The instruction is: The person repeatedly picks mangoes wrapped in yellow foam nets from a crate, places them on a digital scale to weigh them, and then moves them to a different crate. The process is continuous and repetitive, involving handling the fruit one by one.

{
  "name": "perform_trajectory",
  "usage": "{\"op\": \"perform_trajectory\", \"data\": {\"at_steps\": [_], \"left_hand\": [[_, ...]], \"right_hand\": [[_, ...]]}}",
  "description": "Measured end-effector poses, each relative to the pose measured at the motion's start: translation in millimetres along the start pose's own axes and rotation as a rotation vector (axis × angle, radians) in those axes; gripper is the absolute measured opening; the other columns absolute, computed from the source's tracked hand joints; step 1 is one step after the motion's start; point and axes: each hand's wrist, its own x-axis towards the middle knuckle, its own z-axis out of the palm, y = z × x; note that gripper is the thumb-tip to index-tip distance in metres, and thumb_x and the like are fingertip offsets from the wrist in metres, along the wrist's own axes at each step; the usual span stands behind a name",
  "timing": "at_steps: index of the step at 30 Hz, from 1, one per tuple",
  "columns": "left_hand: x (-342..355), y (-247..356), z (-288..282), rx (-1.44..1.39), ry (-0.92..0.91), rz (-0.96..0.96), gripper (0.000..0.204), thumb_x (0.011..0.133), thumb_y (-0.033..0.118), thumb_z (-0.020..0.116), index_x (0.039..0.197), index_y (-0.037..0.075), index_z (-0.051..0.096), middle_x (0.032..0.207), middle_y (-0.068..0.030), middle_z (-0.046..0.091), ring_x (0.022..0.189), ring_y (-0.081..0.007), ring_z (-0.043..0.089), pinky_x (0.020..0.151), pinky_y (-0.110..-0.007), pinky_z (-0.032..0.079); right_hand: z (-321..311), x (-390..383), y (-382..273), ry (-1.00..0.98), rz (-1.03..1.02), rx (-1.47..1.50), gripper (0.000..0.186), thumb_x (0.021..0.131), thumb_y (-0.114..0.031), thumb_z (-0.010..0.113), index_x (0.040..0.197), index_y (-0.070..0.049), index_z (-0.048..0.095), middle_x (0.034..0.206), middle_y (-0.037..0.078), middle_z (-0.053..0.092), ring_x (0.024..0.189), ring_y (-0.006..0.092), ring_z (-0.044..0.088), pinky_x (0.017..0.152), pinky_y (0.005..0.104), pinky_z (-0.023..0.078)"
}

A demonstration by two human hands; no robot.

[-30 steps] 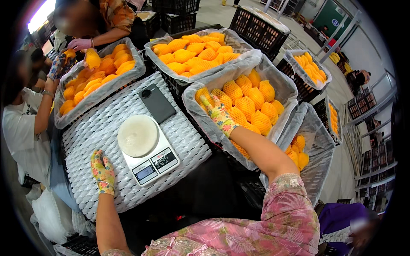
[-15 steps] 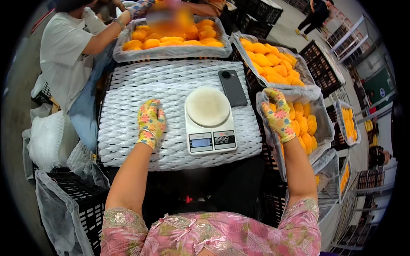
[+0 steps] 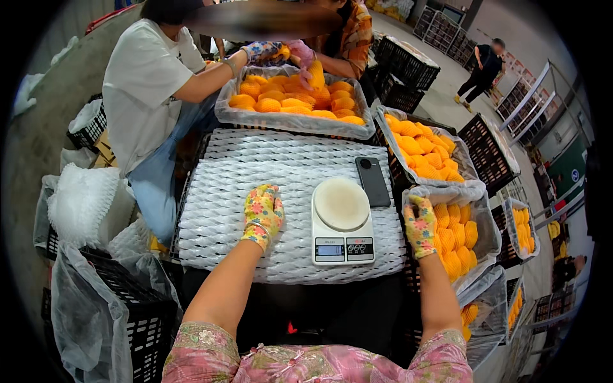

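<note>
Gloved in yellow flower-printed fabric, the right hand (image 3: pixel 421 226) is at the left rim of a black plastic crate lined with translucent film (image 3: pixel 488 237), right of centre in the frame, its fingers slightly bent; whether it grips anything cannot be told. Beside it in that crate sit oval orange-yellow fruits in net sleeves (image 3: pixel 454 235). The left hand (image 3: pixel 263 214), in a matching glove, rests near mid-frame on a white, ridged foam sheet (image 3: pixel 217 204), fingers close together and nothing visible in them. Between the hands stands a white plastic scale with a round cream plate (image 3: pixel 341 207), the plate bare. A dark grey rectangular phone (image 3: pixel 372 182) lies just beside its upper right edge, so a fruit set down off-centre could lean on the phone and spoil the reading. Soft, uneven foam might also let the scale tilt. An oval fruit could roll off, since the plate looks flat. At the crate, loose film could snag on gloved fingers, and a careless pull might shift close-packed neighbours or tear a sleeve.
</note>
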Motion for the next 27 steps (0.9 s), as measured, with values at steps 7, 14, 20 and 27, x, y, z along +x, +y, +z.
{"op": "perform_trajectory", "data": {"at_steps": [7,14,20,27], "left_hand": [[1.5,4.0,-0.8,-0.018,-0.026,-0.01,0.031,0.089,0.016,0.057,0.118,0.007,0.063,0.127,-0.0112,0.057,0.12,-0.0301,0.05,0.106,-0.039,0.037],[0.5,6.1,-5.3,0.011,-0.044,-0.004,0.03,0.09,0.014,0.057,0.119,0.006,0.062,0.127,-0.0112,0.057,0.12,-0.0308,0.049,0.105,-0.039,0.037],[-0.7,1.9,1.8,0.038,0.032,0.047,0.029,0.089,0.017,0.057,0.115,0.007,0.064,0.123,-0.0101,0.06,0.118,-0.0293,0.052,0.104,-0.039,0.038],[1.2,0.8,5.2,0.022,0.031,0.042,0.026,0.091,0.012,0.053,0.113,0.006,0.065,0.123,-0.0126,0.06,0.117,-0.0325,0.052,0.103,-0.04,0.04]], "right_hand": [[-20.4,-25.8,59.5,-0.05,0.289,0.022,0.028,0.087,-0.011,0.063,0.113,0.001,0.06,0.108,0.014,0.06,0.098,0.0281,0.059,0.086,0.0377,0.047],[-22.5,-24.8,62.7,-0.012,0.551,0.377,0.035,0.088,-0.013,0.063,0.12,0.002,0.058,0.112,0.013,0.063,0.102,0.0219,0.059,0.092,0.0315,0.045],[-23.1,-29.8,74.7,-0.013,0.581,0.492,0.034,0.088,-0.011,0.063,0.119,0.003,0.061,0.114,0.014,0.063,0.103,0.0219,0.059,0.093,0.0308,0.045],[-26.7,-29.4,77.9,-0.008,0.676,0.513,0.032,0.087,-0.013,0.065,0.115,0.002,0.064,0.112,0.011,0.064,0.103,0.0196,0.059,0.091,0.0295,0.044]]}}
